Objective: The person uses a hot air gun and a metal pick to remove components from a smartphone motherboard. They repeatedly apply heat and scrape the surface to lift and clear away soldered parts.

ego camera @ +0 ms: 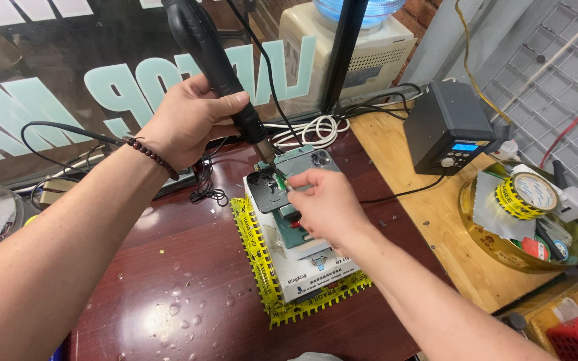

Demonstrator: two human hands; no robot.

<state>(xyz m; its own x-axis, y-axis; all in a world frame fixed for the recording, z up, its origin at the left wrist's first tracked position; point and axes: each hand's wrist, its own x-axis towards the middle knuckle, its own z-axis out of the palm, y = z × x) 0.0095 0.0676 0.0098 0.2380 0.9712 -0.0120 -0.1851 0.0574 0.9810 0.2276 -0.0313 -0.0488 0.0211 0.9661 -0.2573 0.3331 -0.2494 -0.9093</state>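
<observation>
A dark red wooden table [188,281] shines under the light, with small drops of water on it. Beside it sits a pale wooden board [436,220]. Behind the table is a big glass window [68,60] with large pale letters on it. A brick wall [429,10] shows at the top, and a white wire grid [556,73] stands on the right.

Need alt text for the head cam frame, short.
Left hand grips a black hot-air wand, nozzle aimed down at an opened phone on a stack of boxes. Right hand works at the phone with a small tool, over a dark red table.
</observation>
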